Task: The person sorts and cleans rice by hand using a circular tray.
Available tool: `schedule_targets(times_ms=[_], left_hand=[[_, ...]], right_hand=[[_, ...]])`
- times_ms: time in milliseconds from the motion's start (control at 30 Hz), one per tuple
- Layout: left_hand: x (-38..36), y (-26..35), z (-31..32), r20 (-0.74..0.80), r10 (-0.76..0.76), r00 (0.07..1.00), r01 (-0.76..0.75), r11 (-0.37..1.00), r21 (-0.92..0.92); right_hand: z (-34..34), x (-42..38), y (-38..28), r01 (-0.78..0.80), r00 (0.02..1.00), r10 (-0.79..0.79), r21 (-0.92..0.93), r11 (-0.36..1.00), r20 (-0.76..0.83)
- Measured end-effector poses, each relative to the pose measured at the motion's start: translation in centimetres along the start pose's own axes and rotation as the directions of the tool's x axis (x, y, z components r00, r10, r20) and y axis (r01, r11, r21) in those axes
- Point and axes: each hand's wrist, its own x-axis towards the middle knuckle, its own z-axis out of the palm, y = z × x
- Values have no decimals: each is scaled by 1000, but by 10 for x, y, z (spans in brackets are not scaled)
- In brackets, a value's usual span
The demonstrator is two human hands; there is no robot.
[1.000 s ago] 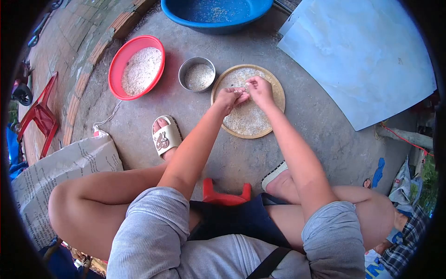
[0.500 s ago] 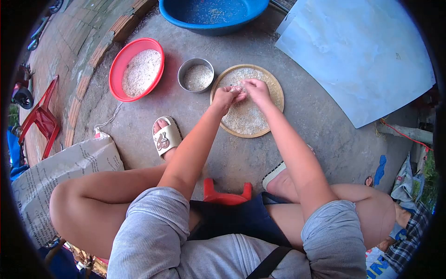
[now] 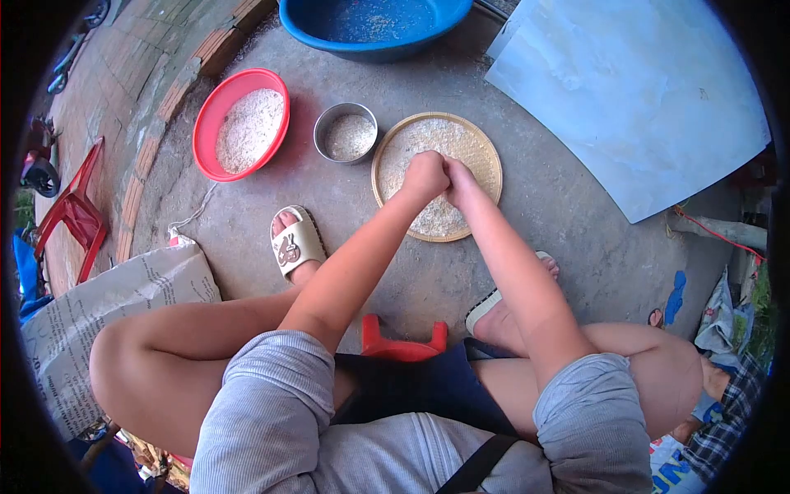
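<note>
Both hands meet over a round woven bamboo tray (image 3: 487, 156) spread with pale, rice-like grain (image 3: 440, 218). My left hand (image 3: 426, 174) is closed into a fist, back of the hand upward, near the tray's middle. Against its right side lies my right hand (image 3: 462, 183), its fingers also curled closed. Whatever the two hands hold is hidden by the fingers. Just left of the tray stands a round metal pan (image 3: 319, 136) containing similar grain. A red plastic basin (image 3: 201, 136), farther left, holds more pale grain.
A large blue tub (image 3: 378, 51) sits at the back. Pale blue sheets (image 3: 634, 99) cover the ground at right. A printed sack (image 3: 123, 313) lies by my left knee, a red plastic stool (image 3: 403, 350) between my legs, and a red chair (image 3: 78, 206) far left.
My left hand has turned from palm-up to a fist with its back upward. My right hand has dropped slightly and now presses against it. The tray and containers stay put.
</note>
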Motion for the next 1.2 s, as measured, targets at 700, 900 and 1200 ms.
schedule_targets(times_ms=[700, 900, 1200], left_hand=[[-5, 32, -17, -103, 111, 988, -111, 994, 6], [6, -23, -16, -273, 205, 940, -154, 968, 197], [-1, -56, 7, -155, 203, 967, -171, 966, 195]], right_hand=[[-6, -18, -3, 81, 974, 59, 580, 811, -217], [-18, -16, -1, 11, 994, 53, 592, 806, -91], [-22, -16, -1, -6, 999, 33, 527, 850, -42]])
